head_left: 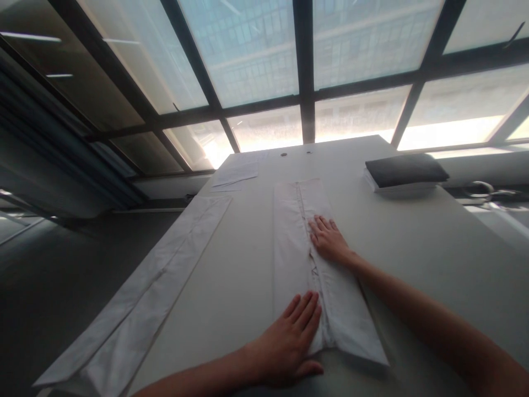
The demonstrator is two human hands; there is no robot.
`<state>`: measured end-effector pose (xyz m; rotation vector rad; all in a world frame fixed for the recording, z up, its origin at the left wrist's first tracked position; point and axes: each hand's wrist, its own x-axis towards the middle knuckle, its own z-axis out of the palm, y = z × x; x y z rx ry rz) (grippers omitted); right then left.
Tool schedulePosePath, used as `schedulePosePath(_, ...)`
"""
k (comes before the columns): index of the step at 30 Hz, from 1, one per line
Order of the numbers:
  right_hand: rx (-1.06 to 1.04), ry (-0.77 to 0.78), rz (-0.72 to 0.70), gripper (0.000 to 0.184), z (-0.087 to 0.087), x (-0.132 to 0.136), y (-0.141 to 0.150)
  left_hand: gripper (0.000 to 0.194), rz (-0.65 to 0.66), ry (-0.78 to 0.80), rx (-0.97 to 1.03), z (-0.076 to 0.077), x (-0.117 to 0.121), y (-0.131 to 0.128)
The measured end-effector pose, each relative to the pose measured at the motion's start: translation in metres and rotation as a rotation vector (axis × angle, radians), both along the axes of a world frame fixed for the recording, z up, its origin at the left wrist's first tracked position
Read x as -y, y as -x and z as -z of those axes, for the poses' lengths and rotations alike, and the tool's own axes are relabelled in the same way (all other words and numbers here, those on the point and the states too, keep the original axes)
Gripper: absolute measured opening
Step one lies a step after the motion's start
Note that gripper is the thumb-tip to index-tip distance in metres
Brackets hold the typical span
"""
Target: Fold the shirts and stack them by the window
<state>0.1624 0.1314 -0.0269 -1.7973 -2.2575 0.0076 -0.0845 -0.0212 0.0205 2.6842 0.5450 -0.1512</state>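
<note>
A long white folded cloth [289,237] lies lengthwise on the white table, its two sides meeting at a seam down the middle. My left hand [291,336] rests flat on the near end of the cloth, fingers stretched toward the seam and thumb apart. Farther up, my right hand [328,237] lies flat on the right half, its fingertips close to the seam. Between the two hands the seam gapes a little and shows a small dark pattern. Neither hand grips anything.
A second long white folded cloth [165,275] lies along the left table edge. Paper sheets [237,171] are at the far left, and a dark-covered stack [407,171] sits at the right. Small round items [284,155] lie near the far edge of the table [413,237]. Windows stand behind.
</note>
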Motion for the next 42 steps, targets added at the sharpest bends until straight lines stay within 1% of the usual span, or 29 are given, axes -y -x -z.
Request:
schedulePosePath(2,0.011,0.004,-0.024,0.057,0.001,0.006,0.0,0.089,0.04,0.054,0.036,-0.011,-0.01,-0.003)
schedulePosePath(3,0.012,0.006,-0.03,0.057,0.001,0.008,-0.001,0.081,0.037,0.049,0.064,-0.015,-0.022,-0.005)
schedulePosePath(5,0.009,0.01,-0.031,0.058,0.0,0.01,-0.001,0.066,-0.045,-0.037,0.117,-0.016,-0.062,-0.009)
schedulePosePath(7,0.004,0.017,-0.025,0.058,0.0,0.01,-0.001,0.061,-0.217,-0.183,0.123,-0.006,-0.115,-0.013)
schedulePosePath(9,0.002,0.028,-0.018,0.057,0.0,0.009,-0.001,0.066,-0.39,-0.264,0.055,0.011,-0.169,-0.015)
schedulePosePath(10,0.001,0.031,-0.015,0.057,0.0,0.008,-0.001,0.068,-0.43,-0.272,0.008,0.02,-0.193,-0.015)
schedulePosePath(12,0.0,0.035,-0.014,0.057,0.001,0.007,0.0,0.07,-0.454,-0.282,-0.039,0.034,-0.231,-0.016)
schedulePosePath(14,-0.001,0.036,-0.015,0.057,0.001,0.007,0.0,0.071,-0.458,-0.299,-0.052,0.042,-0.259,-0.017)
schedulePosePath(16,-0.001,0.037,-0.019,0.057,0.001,0.007,0.0,0.07,-0.484,-0.318,-0.051,0.044,-0.282,-0.021)
schedulePosePath(23,-0.005,0.061,-0.024,0.056,-0.001,0.007,0.001,0.069,-0.602,-0.271,-0.12,0.038,-0.359,-0.037)
schedulePosePath(27,-0.012,0.066,-0.025,0.057,-0.002,0.007,0.001,0.068,-0.666,-0.285,-0.148,0.036,-0.391,-0.044)
schedulePosePath(31,-0.019,0.071,-0.03,0.057,-0.003,0.007,0.001,0.066,-0.716,-0.303,-0.138,0.035,-0.413,-0.051)
schedulePosePath(35,-0.03,0.061,-0.036,0.057,-0.005,0.007,0.001,0.065,-0.771,-0.276,-0.154,0.034,-0.432,-0.057)
schedulePosePath(38,-0.035,0.064,-0.033,0.057,-0.006,0.007,0.001,0.065,-0.792,-0.257,-0.163,0.031,-0.435,-0.063)
schedulePosePath(40,-0.034,0.071,-0.032,0.057,-0.006,0.007,0.001,0.063,-0.8,-0.273,-0.147,0.028,-0.428,-0.07)
schedulePosePath(42,-0.034,0.075,-0.033,0.057,-0.006,0.006,0.002,0.06,-0.83,-0.345,-0.068,0.027,-0.415,-0.08)
